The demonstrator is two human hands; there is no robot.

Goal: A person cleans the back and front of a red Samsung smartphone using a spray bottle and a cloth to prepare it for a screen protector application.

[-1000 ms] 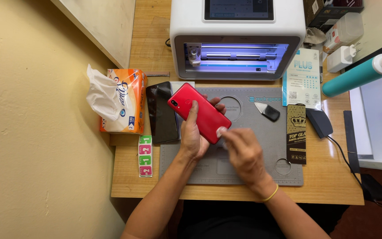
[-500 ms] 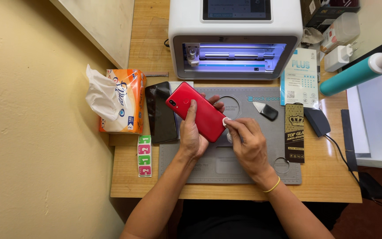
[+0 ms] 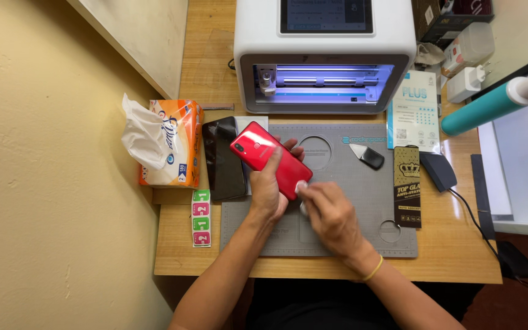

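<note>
Left hand (image 3: 269, 189) has its grip wrapped around the red phone (image 3: 270, 159), back side up, tilted just above the grey work mat (image 3: 349, 201). Right hand (image 3: 331, 214) pinches a small white wipe (image 3: 301, 187) in a narrow grip, pressed to the phone's lower corner. Left of the phone lies a black phone (image 3: 222, 159), then the tissue pack (image 3: 166, 146). Beyond the phone stands a white cutting machine (image 3: 325, 55).
</note>
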